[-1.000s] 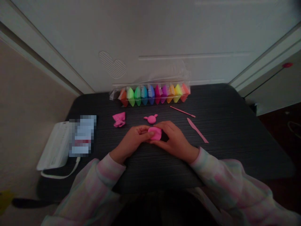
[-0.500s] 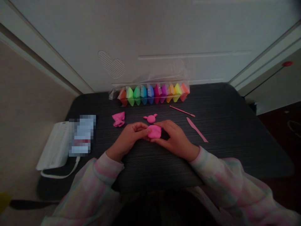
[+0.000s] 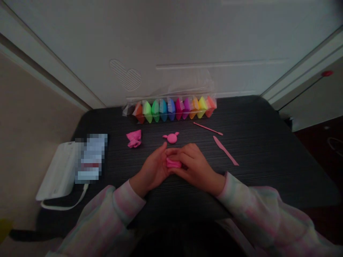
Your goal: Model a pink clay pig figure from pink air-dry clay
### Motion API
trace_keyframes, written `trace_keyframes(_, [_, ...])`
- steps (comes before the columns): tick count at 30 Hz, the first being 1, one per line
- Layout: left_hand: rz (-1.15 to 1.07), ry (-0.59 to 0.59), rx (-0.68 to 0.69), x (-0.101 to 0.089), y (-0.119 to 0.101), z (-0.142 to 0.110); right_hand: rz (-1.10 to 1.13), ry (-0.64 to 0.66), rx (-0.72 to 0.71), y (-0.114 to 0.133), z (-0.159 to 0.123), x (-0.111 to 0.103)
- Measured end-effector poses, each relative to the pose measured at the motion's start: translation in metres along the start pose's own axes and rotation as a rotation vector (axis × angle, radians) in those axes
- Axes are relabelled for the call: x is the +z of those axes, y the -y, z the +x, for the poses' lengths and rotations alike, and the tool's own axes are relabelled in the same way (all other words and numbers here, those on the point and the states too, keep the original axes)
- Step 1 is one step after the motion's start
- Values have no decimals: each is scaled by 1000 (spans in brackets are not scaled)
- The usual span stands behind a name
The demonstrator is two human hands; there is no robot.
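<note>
A folded lump of pink modelling clay [image 3: 173, 163] sits between my two hands, low over the table. The fingers and thumb of my right hand [image 3: 193, 165] are closed round it from the right. On the other side, my left hand [image 3: 154, 169] cups it against the palm and fingers, with the thumb raised off it; the fingertips are partly hidden. Just beyond my hands lies a small pink clay figure [image 3: 172, 138], a round ball with two pointed ear-like bits. To the left of that is a crumpled pink clay packet [image 3: 134, 139].
A row of coloured clay packets [image 3: 171, 109] in clear plastic lies at the back. A thin pink modelling tool [image 3: 208, 128] and a pink plastic knife [image 3: 225, 150] lie right. Left are a phone [image 3: 93, 157], a white box-shaped device [image 3: 56, 171] and its cable [image 3: 64, 207].
The flattened pink clay is now folded and squeezed smaller. My left thumb has lifted off it, and my right fingers have closed over it. Both hands sit slightly nearer to me.
</note>
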State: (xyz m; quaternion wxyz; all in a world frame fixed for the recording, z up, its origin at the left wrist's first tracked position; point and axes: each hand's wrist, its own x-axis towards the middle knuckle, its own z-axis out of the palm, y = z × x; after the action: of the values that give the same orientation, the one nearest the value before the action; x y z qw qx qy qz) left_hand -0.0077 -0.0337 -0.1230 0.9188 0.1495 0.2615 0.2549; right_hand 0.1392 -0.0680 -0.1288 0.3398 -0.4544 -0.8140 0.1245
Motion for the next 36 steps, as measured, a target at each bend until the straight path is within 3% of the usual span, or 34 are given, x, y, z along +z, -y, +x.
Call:
trace_keyframes(3, [-95, -13, -26, 2, -3, 0, -14, -26, -15, 3, 0, 3])
trace_keyframes(9, [-149, -95, -2, 7, -5, 3, -95, -19, 89, 12, 4, 7])
trace_keyframes(13, [-109, -252, 122, 12, -3, 2, -42, 40, -14, 17, 4, 5])
trace_keyframes(16, [-5, -307, 232, 10, -3, -1, -2, 24, -50, 19, 3, 3])
trace_keyframes(25, [273, -345, 380, 6, -4, 0, 31, -30, -39, 17, 4, 2])
trace_keyframes(36, [244, -331, 471, 6, -14, -3, 6, 10, 9, 14, 3, 3])
